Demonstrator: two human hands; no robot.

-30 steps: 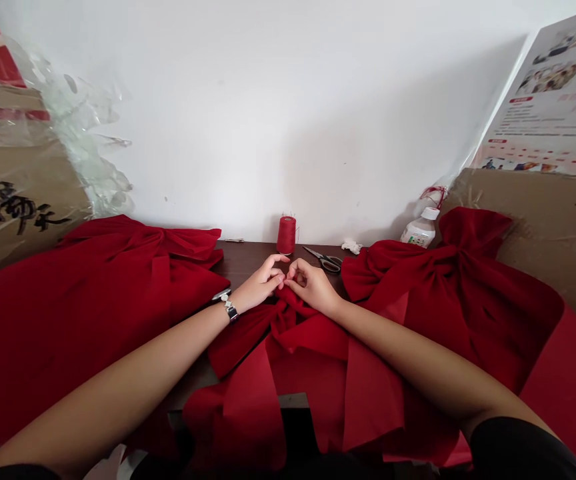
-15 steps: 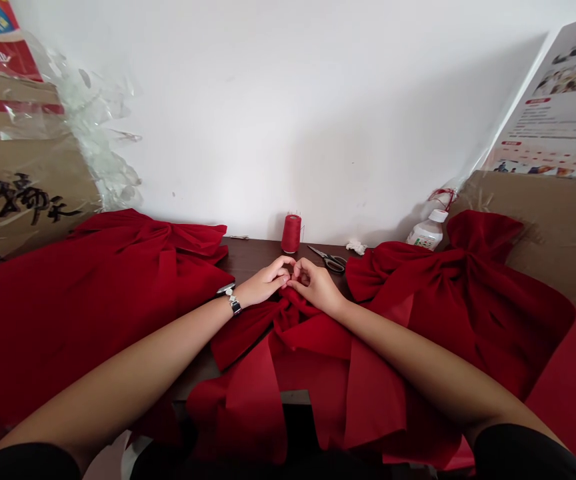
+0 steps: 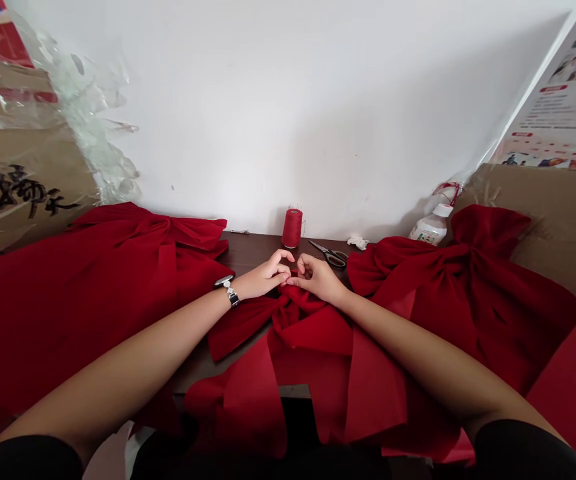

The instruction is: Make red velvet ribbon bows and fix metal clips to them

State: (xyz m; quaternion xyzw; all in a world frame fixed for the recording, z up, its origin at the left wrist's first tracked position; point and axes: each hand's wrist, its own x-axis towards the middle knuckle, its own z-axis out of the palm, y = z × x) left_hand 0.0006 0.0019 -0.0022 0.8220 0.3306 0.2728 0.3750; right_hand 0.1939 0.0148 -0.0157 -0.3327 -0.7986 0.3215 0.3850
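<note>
A red fabric bow [image 3: 313, 323] lies before me, its gathered knot under my fingers and its wide tails hanging over the table's front edge. At the left of the knot is my left hand [image 3: 265, 275], thumb and lower fingers pinched together, index finger curved away. My right hand [image 3: 322, 279] meets it from the other side, its thumb tip near the left thumb and its other fingers curled. Both hands are closed at the top of the knot. Whatever lies between the fingertips is too small to make out.
A cone of red thread [image 3: 293, 228] with needles in its top stands by the wall. Right of it lie black-handled scissors [image 3: 335, 257] and a crumpled white scrap [image 3: 357, 243]. Finished-looking red bows [image 3: 133, 267] flank both sides. A white-capped bottle [image 3: 431, 227] stands at the back right.
My index fingers have moved apart, leaving a gap between them, while the thumbs stay close together at the knot. The view has tilted slightly.
</note>
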